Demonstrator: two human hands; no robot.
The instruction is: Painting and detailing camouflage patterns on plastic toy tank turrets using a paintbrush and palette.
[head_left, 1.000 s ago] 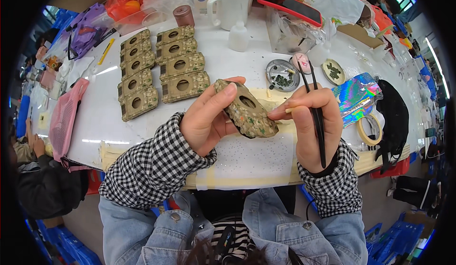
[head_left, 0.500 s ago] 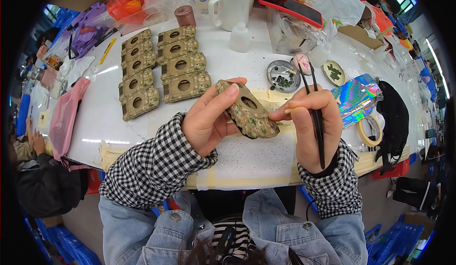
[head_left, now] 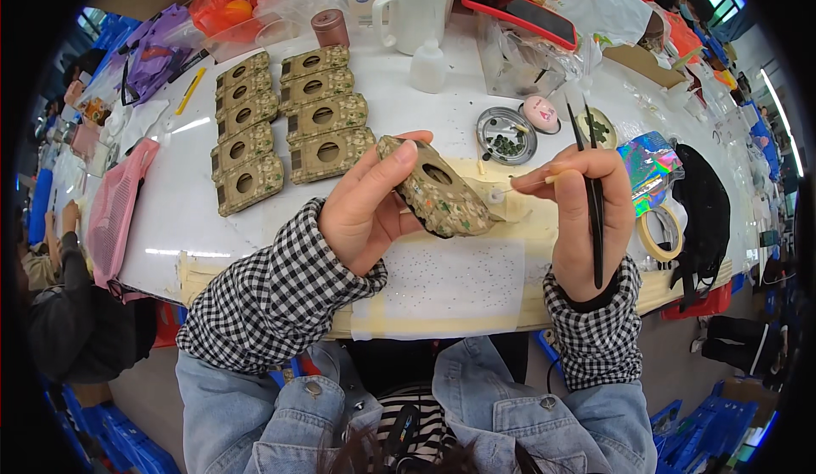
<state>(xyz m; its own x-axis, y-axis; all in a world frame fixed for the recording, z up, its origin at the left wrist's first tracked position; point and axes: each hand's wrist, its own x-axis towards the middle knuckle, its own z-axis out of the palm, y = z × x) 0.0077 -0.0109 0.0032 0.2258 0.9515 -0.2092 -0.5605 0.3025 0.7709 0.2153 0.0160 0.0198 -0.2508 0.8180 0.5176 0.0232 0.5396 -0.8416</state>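
My left hand [head_left: 361, 210] grips a camouflage-patterned piece [head_left: 459, 210] with an oval-looking opening, tilted above a white sheet dotted with tiny specks [head_left: 438, 291]. My right hand [head_left: 595, 227] pinches a thin pale stick [head_left: 551, 179] with a fine, needle-like tip between thumb and fingertips. A pair of black tweezers [head_left: 597, 227] also rests in that hand, its points facing away from me. The fine tip is close to a small whitish spot or cup [head_left: 495, 194] on the taped area, apart from the piece; whether it touches the spot, I cannot tell.
Several similar camouflage pieces [head_left: 331, 153] lie in two columns at the left. Beyond my right hand are a round dish of dark bits [head_left: 508, 144], a pink egg-shaped thing [head_left: 541, 114] and a tape roll [head_left: 660, 232]. A white mug [head_left: 418, 19] and red-cased phone [head_left: 520, 17] stand farther back.
My right hand has moved rightward with the stick and tweezers, drawing the stick's tip off the camouflage piece toward the small whitish spot. My left hand and the piece have shifted slightly left.
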